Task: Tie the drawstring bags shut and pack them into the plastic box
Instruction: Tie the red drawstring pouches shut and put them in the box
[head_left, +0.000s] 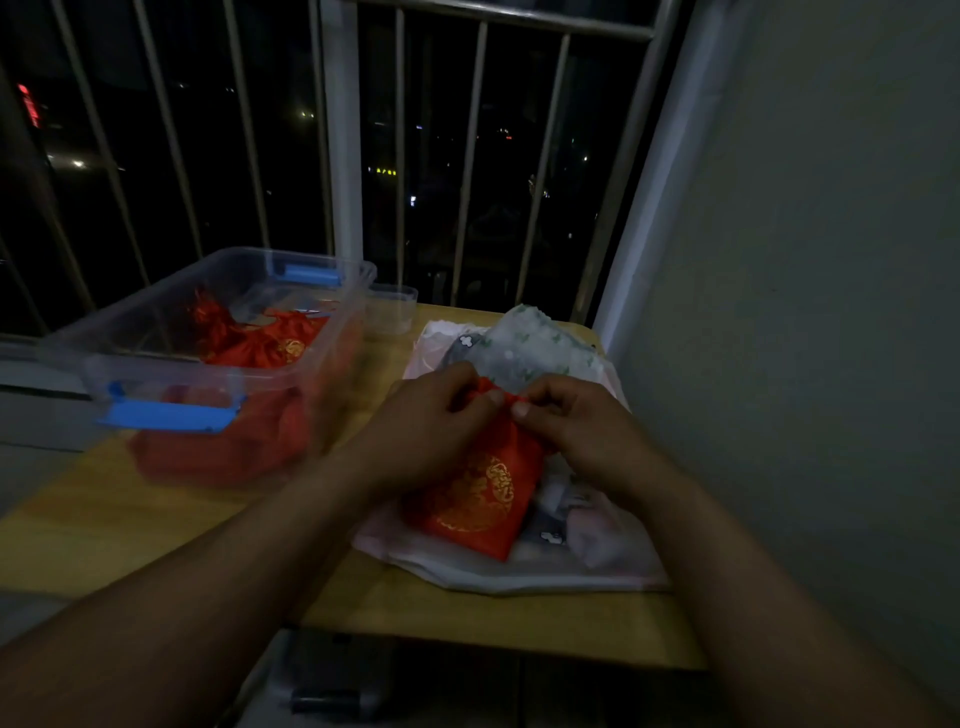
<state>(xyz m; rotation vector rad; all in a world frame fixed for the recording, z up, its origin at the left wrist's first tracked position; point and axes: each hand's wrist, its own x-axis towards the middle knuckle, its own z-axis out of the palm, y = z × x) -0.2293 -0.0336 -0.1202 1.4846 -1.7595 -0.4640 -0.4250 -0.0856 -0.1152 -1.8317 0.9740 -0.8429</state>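
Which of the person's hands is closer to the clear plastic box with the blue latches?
Left. The left hand pinches the neck of the red bag on the side facing the plastic box. The right hand pinches the same neck on the far side.

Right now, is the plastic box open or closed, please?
Open: the plastic box has no lid on, and red bags lie inside.

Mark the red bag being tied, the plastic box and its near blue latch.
red bag (475, 501): head view, gold emblem on its front.
plastic box (135, 293): head view, far-left rim.
blue latch (169, 415): head view, middle of the bar.
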